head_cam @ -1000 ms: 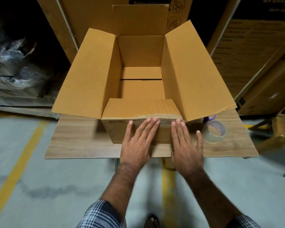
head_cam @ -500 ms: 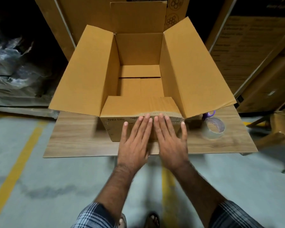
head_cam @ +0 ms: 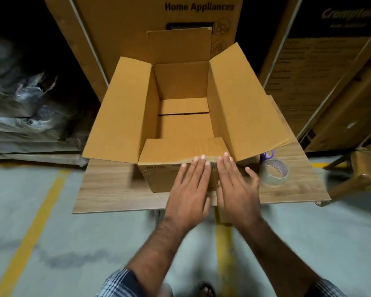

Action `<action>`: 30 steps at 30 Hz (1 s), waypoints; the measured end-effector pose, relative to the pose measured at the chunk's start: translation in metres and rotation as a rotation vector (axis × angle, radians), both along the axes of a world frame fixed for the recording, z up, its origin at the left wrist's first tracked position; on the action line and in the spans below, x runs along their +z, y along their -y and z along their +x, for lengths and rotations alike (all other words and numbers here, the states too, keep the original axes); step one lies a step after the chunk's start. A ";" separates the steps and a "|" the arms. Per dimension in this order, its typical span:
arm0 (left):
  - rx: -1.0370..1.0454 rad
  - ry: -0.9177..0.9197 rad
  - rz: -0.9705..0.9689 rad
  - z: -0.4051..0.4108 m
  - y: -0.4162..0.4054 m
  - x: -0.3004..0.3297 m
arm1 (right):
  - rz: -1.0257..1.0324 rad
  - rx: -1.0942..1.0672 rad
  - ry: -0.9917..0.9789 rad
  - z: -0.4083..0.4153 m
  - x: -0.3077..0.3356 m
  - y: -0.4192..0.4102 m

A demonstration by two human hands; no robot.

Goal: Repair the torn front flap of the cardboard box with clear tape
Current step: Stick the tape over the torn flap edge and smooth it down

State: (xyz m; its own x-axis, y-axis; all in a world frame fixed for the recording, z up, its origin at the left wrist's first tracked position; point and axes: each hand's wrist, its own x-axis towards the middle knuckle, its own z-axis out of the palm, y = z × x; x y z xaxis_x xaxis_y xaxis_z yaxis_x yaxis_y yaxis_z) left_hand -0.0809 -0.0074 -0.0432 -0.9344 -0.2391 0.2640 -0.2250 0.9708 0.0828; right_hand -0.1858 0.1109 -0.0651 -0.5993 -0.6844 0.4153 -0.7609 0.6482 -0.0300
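An open brown cardboard box (head_cam: 124, 112) stands on a small wooden table (head_cam: 107, 189). Its front flap (head_cam: 176, 150) is folded inward, with a ragged strip along the fold at the front top edge. My left hand (head_cam: 191, 189) and my right hand (head_cam: 236, 187) lie flat, side by side, on the box's front wall, with fingertips reaching the torn fold. Both hands hold nothing. A roll of clear tape (head_cam: 274, 172) lies on the table just right of my right hand.
Purple-handled scissors (head_cam: 267, 155) lie behind the tape roll, partly hidden by the box's right flap. Large printed cartons (head_cam: 137, 28) stand behind the table. A brown plastic stool (head_cam: 356, 176) is at the right. Plastic-wrapped bundles (head_cam: 24, 112) are stacked at the left.
Both hands slid along the front wall and came together; they now press nearer the right end of the fold. The camera view lifted slightly.
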 end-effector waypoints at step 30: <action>-0.041 0.021 0.098 -0.017 0.082 0.012 | 0.080 0.107 0.046 -0.037 0.023 0.025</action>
